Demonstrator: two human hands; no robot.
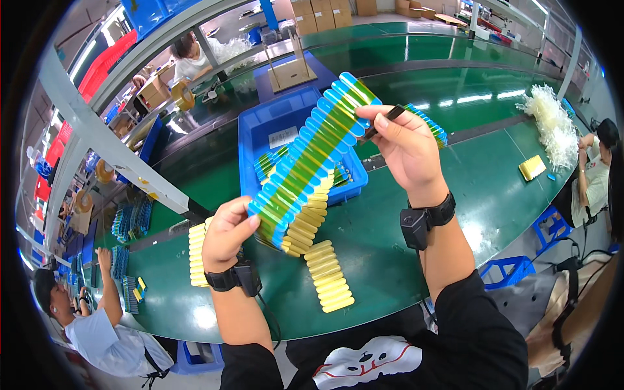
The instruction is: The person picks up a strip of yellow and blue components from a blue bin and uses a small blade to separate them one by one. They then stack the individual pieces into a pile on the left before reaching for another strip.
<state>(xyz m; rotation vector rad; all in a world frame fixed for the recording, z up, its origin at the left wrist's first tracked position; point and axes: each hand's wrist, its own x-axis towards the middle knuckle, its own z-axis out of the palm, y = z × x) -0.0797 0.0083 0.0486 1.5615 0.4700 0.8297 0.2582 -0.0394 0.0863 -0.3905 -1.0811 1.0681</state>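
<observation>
Row of flat blue-and-yellow strips [312, 159]: light, loose, likely to buckle; left hand [227, 231] and right hand [403, 146] clamp its ends above the blue tray [260, 130].

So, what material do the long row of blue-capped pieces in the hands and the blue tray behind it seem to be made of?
The row of blue-capped pieces: probably plastic, with translucent yellow-green bodies and opaque glossy blue ends; light passes through the bodies. The left hand and right hand press it together from its two ends. The blue tray: likely moulded plastic, uniform colour, smooth rim with soft sheen.
</observation>
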